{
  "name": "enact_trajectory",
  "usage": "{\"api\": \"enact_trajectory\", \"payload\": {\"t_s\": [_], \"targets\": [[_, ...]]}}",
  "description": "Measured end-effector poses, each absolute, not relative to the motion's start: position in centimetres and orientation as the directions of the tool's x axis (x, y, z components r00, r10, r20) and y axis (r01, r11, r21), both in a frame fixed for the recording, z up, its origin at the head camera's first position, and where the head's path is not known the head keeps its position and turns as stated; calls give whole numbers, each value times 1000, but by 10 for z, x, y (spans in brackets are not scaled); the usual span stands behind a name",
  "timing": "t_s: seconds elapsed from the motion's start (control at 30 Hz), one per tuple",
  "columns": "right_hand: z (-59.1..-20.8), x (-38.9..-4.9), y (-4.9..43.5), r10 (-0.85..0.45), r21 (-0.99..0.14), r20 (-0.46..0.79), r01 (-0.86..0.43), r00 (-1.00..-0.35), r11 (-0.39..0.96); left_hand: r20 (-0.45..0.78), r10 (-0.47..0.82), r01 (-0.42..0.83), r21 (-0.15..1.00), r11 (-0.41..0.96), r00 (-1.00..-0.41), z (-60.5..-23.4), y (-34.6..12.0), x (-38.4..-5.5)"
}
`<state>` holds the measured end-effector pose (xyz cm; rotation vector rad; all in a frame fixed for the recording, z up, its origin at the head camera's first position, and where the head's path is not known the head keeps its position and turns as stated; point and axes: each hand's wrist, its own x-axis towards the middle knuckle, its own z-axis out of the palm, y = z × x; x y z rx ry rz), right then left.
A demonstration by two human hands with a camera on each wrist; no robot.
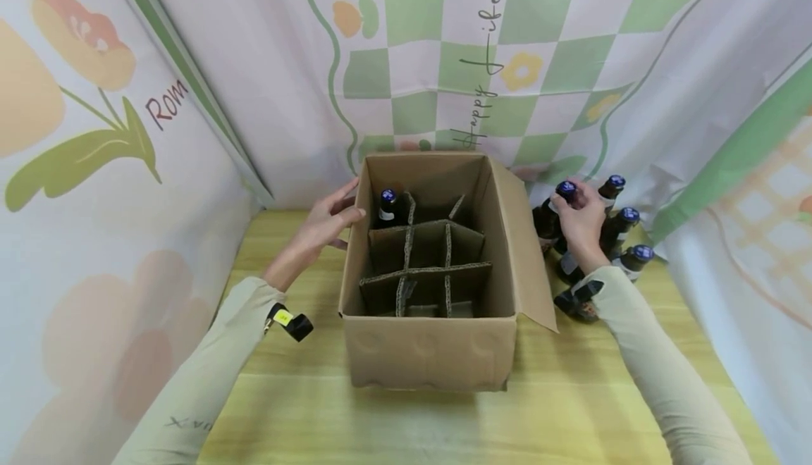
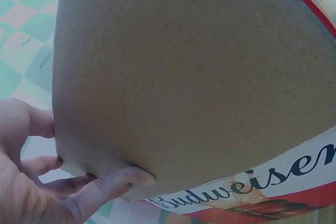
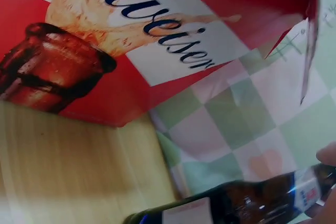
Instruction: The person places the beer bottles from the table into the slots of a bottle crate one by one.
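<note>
An open cardboard box (image 1: pixel 431 354) stands on the table, its inside split into cells by cardboard dividers (image 1: pixel 426 273). One dark bottle with a blue cap (image 1: pixel 388 206) stands in the back left cell. My left hand (image 1: pixel 319 225) holds the box's left side; in the left wrist view its thumb lies on the brown flap (image 2: pixel 184 77) and its fingers are at the edge. To the right of the box, my right hand (image 1: pixel 585 224) pinches a brown beer bottle (image 3: pixel 257 199) by its neck near the cap. That bottle leans in the right wrist view.
Several more capped bottles (image 1: pixel 618 229) cluster around and behind the right hand. The box's right flap (image 1: pixel 523 253) hangs outward toward them. A printed curtain (image 1: pixel 412 28) closes off the back, with more cloth on both sides. The table (image 1: pixel 304 408) is wood-grained.
</note>
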<state>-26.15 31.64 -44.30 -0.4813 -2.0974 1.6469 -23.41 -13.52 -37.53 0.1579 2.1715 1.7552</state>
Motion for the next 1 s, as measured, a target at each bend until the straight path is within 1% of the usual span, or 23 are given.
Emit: {"api": "enact_trajectory", "payload": {"t_s": [0.03, 0.13, 0.23, 0.37, 0.5, 0.63, 0.73, 1.0], "targets": [[-446, -262, 318, 521, -980, 110, -5, -846, 198, -194, 297, -128, 965, 228, -935, -376, -135, -234], [-454, -262, 322, 535, -986, 109, -22, -838, 166, -198, 303, -132, 965, 227, -932, -377, -134, -233], [-459, -262, 322, 543, -965, 169, -25, -823, 262, -203, 308, -136, 965, 225, -929, -377, -134, -232], [-464, -264, 318, 515, -919, 278, -68, -811, 388, -198, 300, -133, 966, 224, -933, -375, -135, -232], [-468, -268, 314, 513, -885, 334, -76, -790, 459, -192, 295, -128, 967, 222, -936, -374, -135, -233], [-471, -269, 310, 535, -878, 339, -57, -774, 475, -191, 300, -126, 967, 223, -935, -374, -137, -232], [-471, -269, 310, 528, -885, 349, -85, -774, 459, -191, 305, -125, 967, 224, -933, -374, -137, -233], [-472, -271, 318, 483, -862, 393, -132, -782, 489, -187, 297, -123, 968, 221, -936, -373, -136, -232]]}}
